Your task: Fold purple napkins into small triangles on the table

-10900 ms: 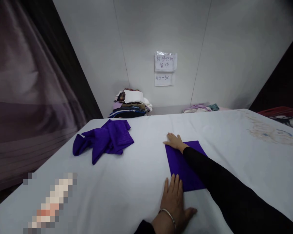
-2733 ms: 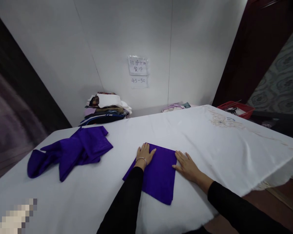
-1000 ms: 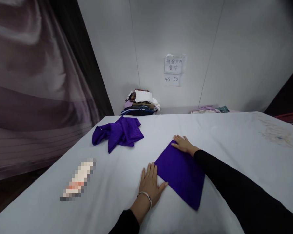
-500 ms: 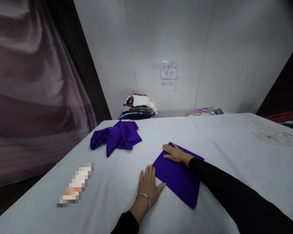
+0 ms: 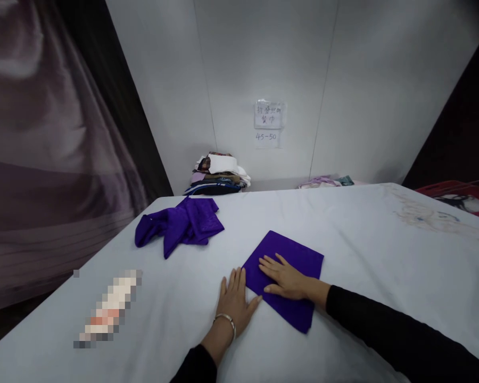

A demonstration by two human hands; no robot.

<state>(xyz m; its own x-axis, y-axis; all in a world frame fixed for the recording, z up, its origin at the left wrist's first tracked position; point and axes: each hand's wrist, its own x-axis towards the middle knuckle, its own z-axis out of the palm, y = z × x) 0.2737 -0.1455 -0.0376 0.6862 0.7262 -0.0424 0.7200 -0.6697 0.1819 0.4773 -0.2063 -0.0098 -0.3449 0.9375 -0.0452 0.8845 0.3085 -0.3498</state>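
Note:
A purple cloth (image 5: 295,247), folded into a flat squarish shape, lies on the white-covered table (image 5: 367,298). My right hand (image 5: 285,277) rests flat on the middle of this cloth, palm down with fingers spread. Beside the cloth's left corner, my left hand (image 5: 236,300) lies flat on the table, its fingertips and thumb at the cloth's edge. A bracelet circles the left wrist. Neither hand grips anything. Further back on the left sits a second purple cloth (image 5: 187,223), crumpled and unfolded.
A pixelated patch (image 5: 109,308) covers something at the table's left. Beyond the far edge are a pile of folded clothes (image 5: 219,173) and some lilac fabric (image 5: 321,182). A red basket (image 5: 455,186) stands at the right, and a curtain (image 5: 56,159) hangs at the left.
My right hand has slid from the far-left edge of the folded cloth toward its middle. My left hand stays by the cloth's corner. The whole view has shifted slightly.

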